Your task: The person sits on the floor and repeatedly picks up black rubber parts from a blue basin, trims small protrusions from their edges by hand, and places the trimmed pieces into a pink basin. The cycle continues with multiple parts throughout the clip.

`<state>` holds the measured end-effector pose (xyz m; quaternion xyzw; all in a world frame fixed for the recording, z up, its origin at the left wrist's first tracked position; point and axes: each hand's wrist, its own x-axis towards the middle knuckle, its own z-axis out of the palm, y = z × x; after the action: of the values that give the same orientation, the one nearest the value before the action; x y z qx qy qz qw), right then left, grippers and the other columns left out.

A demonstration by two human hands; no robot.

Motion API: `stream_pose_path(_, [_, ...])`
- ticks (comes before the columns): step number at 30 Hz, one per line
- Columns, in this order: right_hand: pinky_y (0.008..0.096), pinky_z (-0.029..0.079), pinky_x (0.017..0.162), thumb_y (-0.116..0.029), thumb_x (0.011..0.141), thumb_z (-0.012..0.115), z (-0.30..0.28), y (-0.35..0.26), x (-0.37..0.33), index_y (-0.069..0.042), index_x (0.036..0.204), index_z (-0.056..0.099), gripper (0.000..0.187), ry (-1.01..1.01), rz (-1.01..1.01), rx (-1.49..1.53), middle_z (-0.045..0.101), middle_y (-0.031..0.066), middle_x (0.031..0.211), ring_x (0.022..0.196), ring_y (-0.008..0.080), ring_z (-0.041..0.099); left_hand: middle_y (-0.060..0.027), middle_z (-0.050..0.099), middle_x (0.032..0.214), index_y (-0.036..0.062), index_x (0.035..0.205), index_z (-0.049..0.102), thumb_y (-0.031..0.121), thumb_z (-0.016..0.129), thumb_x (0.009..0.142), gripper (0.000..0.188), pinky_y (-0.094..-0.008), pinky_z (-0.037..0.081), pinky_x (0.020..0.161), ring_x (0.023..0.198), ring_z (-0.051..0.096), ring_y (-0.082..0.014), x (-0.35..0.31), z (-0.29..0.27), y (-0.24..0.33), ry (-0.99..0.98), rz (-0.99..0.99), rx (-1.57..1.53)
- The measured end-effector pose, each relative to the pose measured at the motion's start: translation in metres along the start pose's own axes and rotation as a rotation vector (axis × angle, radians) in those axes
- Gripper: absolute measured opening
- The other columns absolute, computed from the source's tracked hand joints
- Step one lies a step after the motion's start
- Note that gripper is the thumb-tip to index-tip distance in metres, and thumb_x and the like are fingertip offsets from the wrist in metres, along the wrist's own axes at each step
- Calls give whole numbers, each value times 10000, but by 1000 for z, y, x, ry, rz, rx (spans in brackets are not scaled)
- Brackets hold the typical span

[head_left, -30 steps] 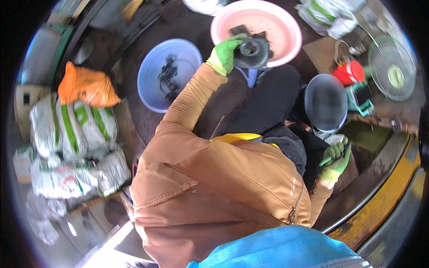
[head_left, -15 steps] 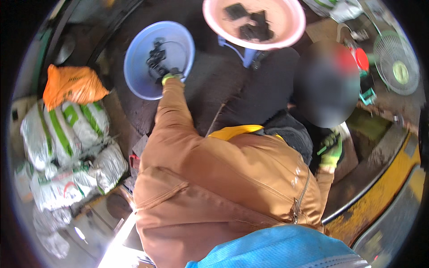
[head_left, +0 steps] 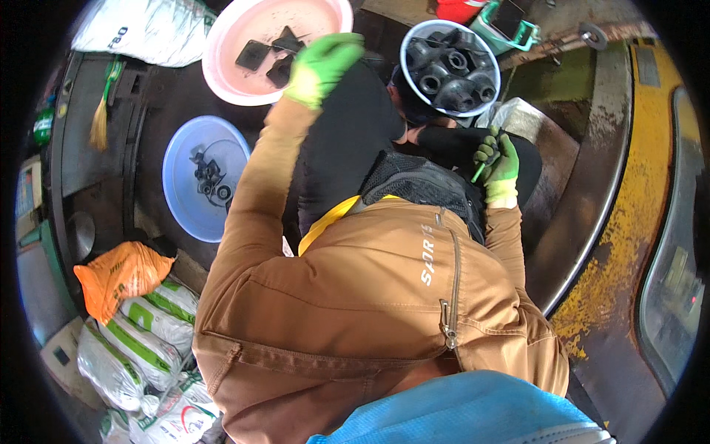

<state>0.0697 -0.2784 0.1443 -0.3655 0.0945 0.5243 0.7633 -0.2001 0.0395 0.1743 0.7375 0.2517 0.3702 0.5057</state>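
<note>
My left hand (head_left: pixel 323 68), in a green glove, hangs over the near right rim of a pink basin (head_left: pixel 219 72). Its fingers stretch to the right and look empty. Inside that basin lie a flat black square piece (head_left: pixel 253 55) and other dark pieces. My right hand (head_left: pixel 500 164), gloved alike, is closed around a thin green stick-like tool (head_left: pixel 479 172) above my right leg; the tool's far end is hidden. Beyond it stands a light-blue-rimmed basin (head_left: pixel 407 72) heaped with black hollow rubber-looking parts (head_left: pixel 452 63). A blue basin (head_left: pixel 177 189) at left holds several small black ring-like parts (head_left: pixel 209 176).
An orange bag (head_left: pixel 122 277) rests on white-and-green sacks (head_left: pixel 144 351) at left. A large white sack (head_left: pixel 151 31) lies far left. A worn yellow metal edge (head_left: pixel 629 214) runs down the right side. A green plastic container (head_left: pixel 503 29) stands behind the parts basin.
My left hand has left the blue basin and come up beside the pink one. The view has turned rightward, bringing the basin of black parts plainly into sight. My right hand still grips the green tool.
</note>
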Motion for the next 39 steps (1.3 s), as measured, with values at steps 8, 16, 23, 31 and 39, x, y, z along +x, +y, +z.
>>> stream_pose_path(8, [303, 414, 581, -273, 982, 494, -1, 7, -6, -55, 1163, 562, 291, 87, -93, 49, 523, 35, 803, 660, 168, 483, -43, 434, 1455, 144, 1243, 630, 404, 787, 651, 666, -616, 231, 1110, 1406, 300, -325, 33, 198, 17, -702, 587, 913])
stream_pose_path(16, [270, 501, 669, -232, 1000, 531, 30, 21, -23, -27, 1382, 459, 440, 182, -338, -588, 616, 58, 927, 751, 140, 582, -137, 659, 1174, 18, 1156, 649, 172, 835, 672, 542, -365, 513, 930, 1071, 641, -243, 40, 177, 70, -361, 355, -34])
stream_pose_path(23, [351, 504, 892, -161, 868, 702, 102, 29, -40, -40, 1260, 571, 431, -223, -1043, -924, 651, 94, 1167, 1062, 218, 631, -128, 653, 1193, 14, 1152, 624, 111, 826, 666, 535, -337, 496, 947, 1102, 623, -217, -4, 157, 161, -362, 283, -264])
stream_pose_path(31, [334, 508, 885, -160, 852, 720, 145, 9, -70, -59, 1227, 576, 414, -222, -957, -1109, 644, 89, 1149, 1057, 221, 631, -122, 672, 1127, 27, 1116, 639, 128, 827, 671, 494, -337, 535, 874, 1001, 664, -236, -11, 153, 180, -240, 404, -161])
stream_pose_path(39, [336, 452, 1014, -82, 855, 711, 141, -19, -96, -53, 1354, 463, 558, -473, -351, -993, 565, 93, 1294, 1192, 198, 548, -128, 684, 1056, 7, 1059, 643, 85, 813, 667, 434, -329, 533, 824, 950, 668, -223, 0, 140, 180, -514, 448, -264])
